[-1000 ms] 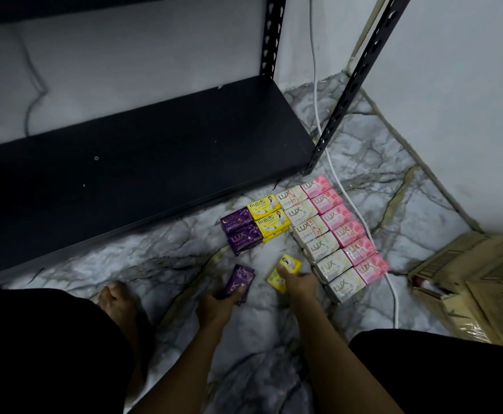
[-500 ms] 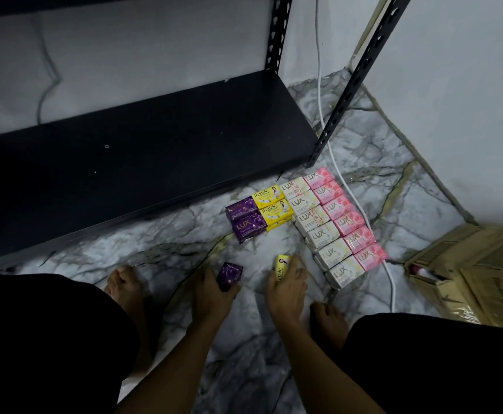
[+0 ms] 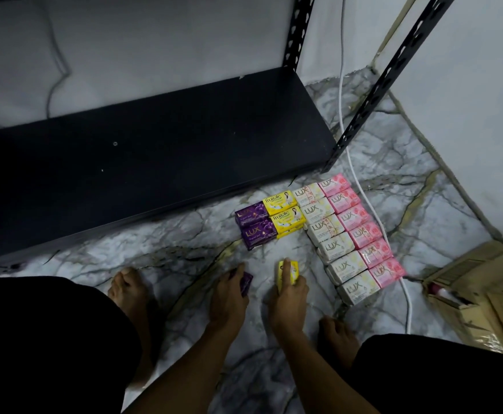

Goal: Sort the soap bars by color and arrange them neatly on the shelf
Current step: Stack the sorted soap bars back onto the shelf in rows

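So, starting at my far left, the black shelf has no soap on it at all — by my reckoning the arranging half of this job has not begun. Everything is down on the marble floor in front of it.

My left hand has its fingers curled round a purple bar, gripping it from above, low over the floor; most of that bar is hidden under my fingers. Beside it, my right hand holds a yellow bar, forefinger laid along its top and the other fingers wrapped at its sides. Whether either bar is touching the floor I cannot tell.

Ahead of my hands, near the shelf's front edge, two purple bars lie one behind the other, and touching them on the right are two yellow bars in the same fashion. Further right, a column of six cream-white bars runs toward me, with a column of six pink bars tight against its right side. A white cable trails past them, and an open cardboard box sits at the far right.

I judge the sorting nearly done — four colour groups are laid out, and the two bars in my grip each match a short group. What is left, as I see it: set these two with their colours, then move every group up onto the shelf in tidy rows.
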Demonstrator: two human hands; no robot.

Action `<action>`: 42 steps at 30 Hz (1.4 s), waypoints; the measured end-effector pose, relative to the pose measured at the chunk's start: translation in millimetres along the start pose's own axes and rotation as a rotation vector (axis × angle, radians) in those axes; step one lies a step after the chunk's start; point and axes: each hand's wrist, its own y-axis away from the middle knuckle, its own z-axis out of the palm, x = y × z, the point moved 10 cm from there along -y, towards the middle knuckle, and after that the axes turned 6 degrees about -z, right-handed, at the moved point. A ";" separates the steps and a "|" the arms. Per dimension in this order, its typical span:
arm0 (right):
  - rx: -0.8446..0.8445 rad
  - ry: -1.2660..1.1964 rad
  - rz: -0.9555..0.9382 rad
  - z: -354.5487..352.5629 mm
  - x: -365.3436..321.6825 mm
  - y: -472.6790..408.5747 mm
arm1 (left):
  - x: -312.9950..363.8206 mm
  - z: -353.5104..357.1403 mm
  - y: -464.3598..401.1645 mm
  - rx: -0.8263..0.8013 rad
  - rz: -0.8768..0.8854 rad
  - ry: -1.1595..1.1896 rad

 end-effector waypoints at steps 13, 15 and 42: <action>-0.246 -0.431 -0.282 -34.5 -146.6 31.2 | -15.0 -145.3 32.1 0.144 -0.141 0.448; -0.238 -0.431 -0.353 -56.3 -182.9 38.9 | -9.2 -191.6 46.4 0.197 -0.090 0.499; 0.001 -0.395 -1.229 -262.3 -670.6 157.3 | -46.5 -703.8 155.1 0.874 0.111 0.289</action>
